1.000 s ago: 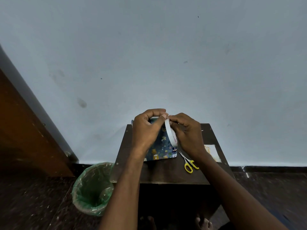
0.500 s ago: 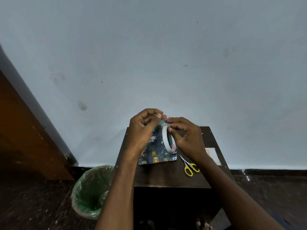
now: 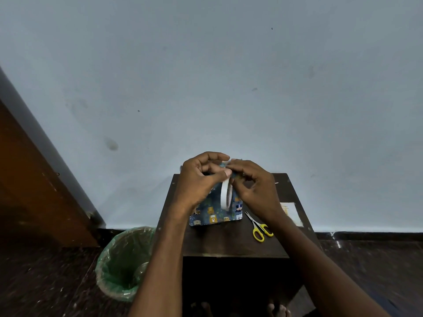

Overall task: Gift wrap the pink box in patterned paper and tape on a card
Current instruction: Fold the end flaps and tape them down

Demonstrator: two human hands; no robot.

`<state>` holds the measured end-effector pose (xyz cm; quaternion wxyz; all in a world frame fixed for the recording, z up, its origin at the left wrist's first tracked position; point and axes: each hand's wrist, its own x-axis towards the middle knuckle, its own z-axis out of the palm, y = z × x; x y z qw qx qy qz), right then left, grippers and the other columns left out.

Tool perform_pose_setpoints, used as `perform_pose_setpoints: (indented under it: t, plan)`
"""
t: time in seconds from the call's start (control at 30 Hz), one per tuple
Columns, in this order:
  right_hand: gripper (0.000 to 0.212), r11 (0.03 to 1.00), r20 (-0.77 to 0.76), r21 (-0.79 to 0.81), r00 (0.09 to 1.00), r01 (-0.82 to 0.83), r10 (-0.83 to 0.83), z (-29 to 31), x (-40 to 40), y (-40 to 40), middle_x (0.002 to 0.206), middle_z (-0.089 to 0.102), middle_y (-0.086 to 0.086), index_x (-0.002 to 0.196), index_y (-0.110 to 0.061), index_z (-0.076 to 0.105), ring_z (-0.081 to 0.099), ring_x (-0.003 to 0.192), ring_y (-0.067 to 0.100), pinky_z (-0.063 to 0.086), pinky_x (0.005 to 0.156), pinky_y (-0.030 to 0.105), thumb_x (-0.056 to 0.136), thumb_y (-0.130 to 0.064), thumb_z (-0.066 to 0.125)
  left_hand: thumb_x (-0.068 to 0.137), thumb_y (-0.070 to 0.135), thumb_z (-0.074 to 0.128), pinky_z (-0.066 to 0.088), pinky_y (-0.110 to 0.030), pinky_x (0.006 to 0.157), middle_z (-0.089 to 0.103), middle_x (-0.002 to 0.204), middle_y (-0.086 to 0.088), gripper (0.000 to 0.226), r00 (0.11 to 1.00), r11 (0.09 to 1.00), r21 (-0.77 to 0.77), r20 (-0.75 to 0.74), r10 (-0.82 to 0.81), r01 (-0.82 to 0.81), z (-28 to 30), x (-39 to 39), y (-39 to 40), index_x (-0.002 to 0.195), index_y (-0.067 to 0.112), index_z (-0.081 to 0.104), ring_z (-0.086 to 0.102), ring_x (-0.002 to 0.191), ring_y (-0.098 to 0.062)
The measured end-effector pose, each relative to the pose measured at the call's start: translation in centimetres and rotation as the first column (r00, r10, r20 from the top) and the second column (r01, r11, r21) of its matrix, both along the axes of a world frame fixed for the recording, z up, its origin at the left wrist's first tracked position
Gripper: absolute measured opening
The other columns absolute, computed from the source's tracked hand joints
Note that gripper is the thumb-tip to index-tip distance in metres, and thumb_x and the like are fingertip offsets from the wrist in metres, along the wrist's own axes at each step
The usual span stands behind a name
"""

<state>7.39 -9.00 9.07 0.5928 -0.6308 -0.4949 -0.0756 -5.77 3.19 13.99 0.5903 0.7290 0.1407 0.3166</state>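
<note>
The box wrapped in blue animal-patterned paper (image 3: 215,215) lies on the small dark wooden table (image 3: 231,243). A white tape roll (image 3: 225,195) hangs upright above the box, between my hands. My left hand (image 3: 198,181) has its fingers curled, and its thumb tip touches the top of the roll. My right hand (image 3: 254,187) pinches at the roll's top edge with curled fingers. Both hands hide the box's far part. A pale card (image 3: 291,212) lies at the table's right edge.
Yellow-handled scissors (image 3: 258,227) lie on the table right of the box. A bin lined with green plastic (image 3: 124,261) stands on the floor at the table's left. A blue-grey wall rises behind, and a brown wooden door (image 3: 34,186) is at the left.
The roll turned from slanted to near upright. Both hands stayed at its top, shifting slightly, my left thumb now stretched across it.
</note>
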Motion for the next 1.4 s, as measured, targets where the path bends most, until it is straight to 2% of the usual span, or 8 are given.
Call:
perform_pose_setpoints:
  t: [0.17,0.33,0.47,0.63,0.8,1.0,1.17,1.4]
  plan:
    - [0.053,1.0,0.003,-0.02,1.0,0.012,-0.012,0.7,-0.2,-0.2,0.119,0.073,-0.003,0.114,-0.013,0.076,0.066,0.119,0.014,0.057,0.089,0.032,0.076,0.015,0.054,0.09,0.006,0.082,0.056,-0.049,0.107,0.078,0.077,-0.006,0.028,1.0,0.994,0.107,-0.013,0.026,-0.025,-0.1,0.7,0.4,0.113,0.021,0.075,0.077,0.103,-0.014]
    - [0.025,1.0,-0.092,0.007,0.995,0.025,-0.024,1.0,-0.9,-0.2,0.102,0.071,-0.004,0.096,-0.017,0.066,0.066,0.083,0.023,0.053,0.067,0.041,0.081,0.001,0.057,0.091,0.002,0.081,0.058,-0.035,0.102,0.081,0.084,-0.006,0.026,0.999,0.981,0.196,0.048,-0.015,0.006,0.3,1.0,-0.5,0.113,0.013,0.073,0.076,0.111,-0.01]
    - [0.038,0.991,-0.313,0.101,0.942,-0.091,0.119,1.2,-1.2,-0.5,0.103,0.069,0.002,0.104,-0.013,0.053,0.071,0.098,0.028,0.049,0.065,0.029,0.082,0.018,0.057,0.089,0.001,0.081,0.058,-0.036,0.096,0.081,0.086,0.001,0.026,1.0,0.973,0.229,-0.011,-0.018,0.02,-0.1,1.2,-0.4,0.109,0.016,0.076,0.078,0.099,-0.012]
    - [0.037,0.987,-0.358,0.124,0.923,-0.102,0.14,1.5,-0.9,-0.7,0.098,0.068,-0.001,0.106,-0.005,0.048,0.071,0.101,0.022,0.045,0.06,0.022,0.083,0.022,0.056,0.085,0.006,0.08,0.029,-0.056,0.127,0.08,0.082,0.01,0.026,0.998,0.913,0.405,-0.001,0.057,-0.052,-0.3,1.7,-0.4,0.103,0.025,0.076,0.078,0.091,-0.01]
    - [0.031,0.98,-0.378,0.179,0.913,-0.09,0.152,1.7,-1.0,-1.2,0.101,0.072,0.013,0.106,0.004,0.051,0.075,0.106,0.024,0.06,0.083,0.031,0.081,0.022,0.053,0.086,0.007,0.082,0.061,-0.053,0.089,0.08,0.08,0.007,0.028,0.998,0.934,0.356,-0.05,0.048,-0.027,-0.3,1.8,-0.3,0.105,0.027,0.077,0.078,0.085,-0.011]
    - [0.031,0.95,-0.231,-0.103,0.922,0.294,-0.31,0.7,0.9,-2.9,0.082,0.075,-0.007,0.09,-0.021,0.071,0.073,0.083,0.009,0.057,0.076,0.028,0.081,0.007,0.062,0.086,0.016,0.087,0.034,-0.058,0.124,0.078,0.075,0.012,0.021,0.995,0.932,0.362,-0.078,0.056,-0.025,-0.5,1.8,0.1,0.104,0.024,0.078,0.075,0.085,-0.003]
    - [0.018,0.52,0.111,-0.813,0.946,0.263,-0.305,-1.2,2.0,-4.9,0.079,0.072,-0.008,0.072,-0.022,0.072,0.071,0.084,0.021,0.058,0.075,0.032,0.079,-0.011,0.06,0.086,0.016,0.087,0.022,-0.048,0.131,0.08,0.076,0.01,0.02,0.993,0.935,0.356,-0.107,0.041,0.0,-0.4,1.7,0.1,0.102,0.023,0.078,0.077,0.09,-0.005]
    - [0.018,0.245,0.298,-0.903,0.925,0.353,-0.236,-2.4,0.1,-5.6,0.109,0.065,0.011,0.1,-0.01,0.062,0.066,0.102,0.034,0.049,0.072,0.034,0.085,-0.016,0.069,0.087,0.018,0.087,0.024,-0.048,0.13,0.08,0.076,0.01,0.02,0.994,0.936,0.352,-0.106,0.038,0.002,-0.5,1.6,0.0,0.104,0.023,0.078,0.077,0.087,-0.008]
